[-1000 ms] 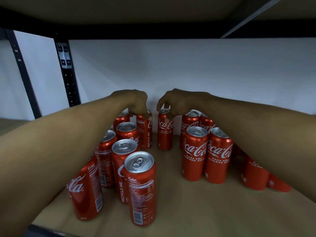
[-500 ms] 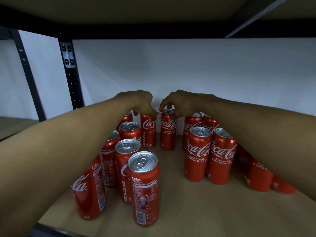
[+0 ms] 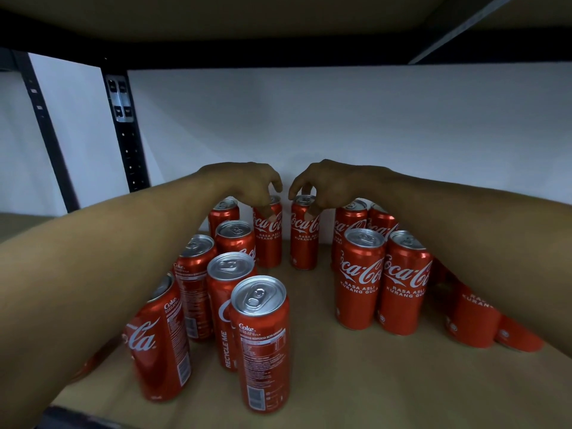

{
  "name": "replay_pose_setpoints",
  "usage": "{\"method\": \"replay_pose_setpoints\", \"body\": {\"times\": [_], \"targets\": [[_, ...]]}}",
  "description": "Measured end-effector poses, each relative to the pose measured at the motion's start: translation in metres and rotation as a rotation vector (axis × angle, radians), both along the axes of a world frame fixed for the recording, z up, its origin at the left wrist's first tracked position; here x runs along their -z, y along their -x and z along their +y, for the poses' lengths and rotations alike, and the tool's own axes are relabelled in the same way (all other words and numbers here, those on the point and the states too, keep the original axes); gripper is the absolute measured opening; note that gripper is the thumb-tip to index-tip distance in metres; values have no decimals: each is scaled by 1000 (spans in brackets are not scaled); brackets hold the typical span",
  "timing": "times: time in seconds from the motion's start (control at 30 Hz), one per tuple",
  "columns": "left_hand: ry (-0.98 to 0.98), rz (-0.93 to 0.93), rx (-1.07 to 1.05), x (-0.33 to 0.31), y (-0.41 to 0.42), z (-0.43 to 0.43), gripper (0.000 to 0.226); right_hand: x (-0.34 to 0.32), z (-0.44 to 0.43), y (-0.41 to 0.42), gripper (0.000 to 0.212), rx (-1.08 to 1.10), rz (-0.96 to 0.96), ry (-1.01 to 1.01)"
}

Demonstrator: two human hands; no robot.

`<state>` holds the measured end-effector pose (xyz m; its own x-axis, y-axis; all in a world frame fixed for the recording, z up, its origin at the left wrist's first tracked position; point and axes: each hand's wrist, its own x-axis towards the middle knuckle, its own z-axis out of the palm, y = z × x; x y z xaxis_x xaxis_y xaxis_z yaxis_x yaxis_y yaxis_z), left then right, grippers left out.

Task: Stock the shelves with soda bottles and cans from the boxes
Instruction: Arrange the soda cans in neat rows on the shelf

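Two red Coca-Cola cans stand side by side at the back of the brown shelf board (image 3: 356,376). My left hand (image 3: 247,184) reaches over the left rows and grips the top of the left back can (image 3: 268,243), thumb on its front. My right hand (image 3: 325,184) grips the top of the right back can (image 3: 305,246) the same way. Both cans stand upright on the board with their logos facing me. Several more cans stand in a left group (image 3: 260,342) and a right group (image 3: 359,280); my forearms hide some of them.
A white wall closes the back of the shelf. A black perforated upright (image 3: 123,131) stands at the back left, and the upper shelf's dark edge (image 3: 278,48) runs overhead. A bare strip of board lies between the two can groups.
The left back can has been turned from its "RECYCLE ME" side to its logo. Both back cans now stand a little closer together, with my hands still on their tops.
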<state>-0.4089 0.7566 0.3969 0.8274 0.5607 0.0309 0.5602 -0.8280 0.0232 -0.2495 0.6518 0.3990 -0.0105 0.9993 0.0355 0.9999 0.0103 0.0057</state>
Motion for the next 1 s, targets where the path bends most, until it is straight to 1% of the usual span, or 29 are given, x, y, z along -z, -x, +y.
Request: {"method": "replay_pose_setpoints", "body": {"times": [0.07,0.17,0.23,0.47,0.83,1.0], "targets": [[0,11,-30,1,-1,2,70,0,0,0,57,3,9,0],[-19,-5,-3,1,-2,5,56,0,0,0,56,14,23,1],[-28,-6,29,-1,-1,7,54,-1,0,0,56,18,25,2],[-23,-49,110,0,2,12,59,-1,0,1,57,29,43,-5],[-28,-46,112,1,0,18,59,0,1,0,56,36,58,-11],[15,-111,103,8,3,23,60,3,1,-4,57,33,101,-13]]}}
